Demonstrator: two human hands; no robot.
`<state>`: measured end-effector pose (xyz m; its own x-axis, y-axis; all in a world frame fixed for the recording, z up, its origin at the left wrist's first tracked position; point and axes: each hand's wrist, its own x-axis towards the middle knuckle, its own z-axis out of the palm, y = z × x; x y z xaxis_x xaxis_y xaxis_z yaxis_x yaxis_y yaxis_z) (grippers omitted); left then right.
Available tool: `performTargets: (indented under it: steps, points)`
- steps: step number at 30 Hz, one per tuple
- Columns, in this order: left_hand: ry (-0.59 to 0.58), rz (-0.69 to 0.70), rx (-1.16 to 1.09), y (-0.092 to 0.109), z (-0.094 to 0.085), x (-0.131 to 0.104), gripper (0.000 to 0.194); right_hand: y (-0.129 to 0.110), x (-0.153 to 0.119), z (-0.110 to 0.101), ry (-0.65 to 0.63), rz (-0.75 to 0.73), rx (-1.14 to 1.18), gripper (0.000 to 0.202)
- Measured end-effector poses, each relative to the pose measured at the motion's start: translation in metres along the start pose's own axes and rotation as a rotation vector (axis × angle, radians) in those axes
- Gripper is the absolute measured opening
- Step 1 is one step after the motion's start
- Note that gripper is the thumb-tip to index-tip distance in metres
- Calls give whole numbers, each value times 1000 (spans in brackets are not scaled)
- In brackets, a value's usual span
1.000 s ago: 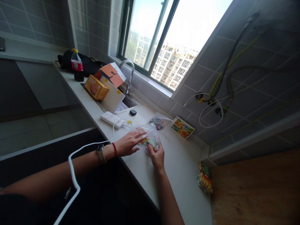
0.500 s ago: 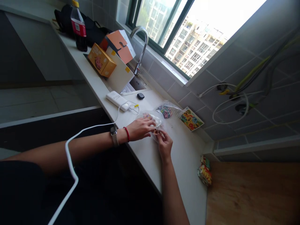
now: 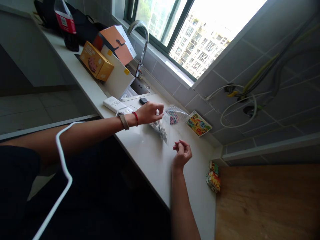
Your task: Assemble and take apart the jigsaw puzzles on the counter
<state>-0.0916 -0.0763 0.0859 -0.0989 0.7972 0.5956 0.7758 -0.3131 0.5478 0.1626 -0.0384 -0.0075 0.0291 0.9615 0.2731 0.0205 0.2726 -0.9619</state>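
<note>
My left hand (image 3: 150, 113), with a watch and a red cord at the wrist, is closed on the top of a clear plastic bag (image 3: 166, 130). The bag hangs tilted over the white counter (image 3: 150, 163), with small greyish pieces gathered in its lower end. To the right of the bag, and apart from it, my right hand (image 3: 183, 154) is raised with its fingers curled together. Whatever may be between those fingertips is too small to make out. Behind the bag lies another clear bag (image 3: 174, 116) of small pink and blue pieces, beside a colourful picture card (image 3: 198, 123).
A white power bank (image 3: 113, 104) with a cable and a black case (image 3: 143, 101) lie on the counter. Boxes, including an orange one (image 3: 96, 61), stand by the sink and tap (image 3: 142, 50). A cola bottle (image 3: 66, 26) is farther left; crumpled colourful packaging (image 3: 213, 176) is at right.
My left hand has risen and lifted the clear bag off the counter. My right hand, which pinched a small brown piece by the bag, has drawn away to the right.
</note>
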Motion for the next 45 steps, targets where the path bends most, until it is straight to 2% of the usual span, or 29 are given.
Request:
performTargets:
  steps: [4, 10, 14, 18, 22, 26, 29, 33, 35, 38, 41, 45]
  points:
    - [95, -66, -27, -13, -9, 45, 16, 7, 5, 0, -31, 78, 20, 21]
    - [130, -90, 23, -21, -22, 100, 16, 9, 6, 3, -130, 153, 58, 22]
    - [197, -167, 48, -30, -29, 136, 16, 8, 6, 3, -169, 176, 54, 22]
    - [285, -217, 23, -43, -25, 167, 15, 7, 7, 4, -197, 174, 63, 21]
    - [311, -255, 26, -51, -8, 185, 12, 6, 7, 5, -211, 170, 57, 20]
    - [232, -292, 85, -51, 11, 177, 13, 8, 7, 5, -222, 170, 83, 20]
    - [64, -257, 178, -52, 24, 155, 15, 10, 8, 5, -226, 169, 91, 22]
    - [-216, -228, 286, -51, 34, 124, 20, 11, 8, 6, -235, 172, 90, 23]
    - [-290, -191, 289, -45, 36, 110, 26, 11, 8, 6, -240, 175, 90, 23]
    - [-242, -91, 305, -26, 40, 93, 40, 11, 8, 6, -245, 175, 92, 23]
    - [-133, -46, 356, -2, 49, 77, 36, 11, 8, 5, -246, 167, 88, 23]
    - [-147, 133, 232, 23, 75, 52, 28, 13, 8, 4, -244, 163, 89, 23]
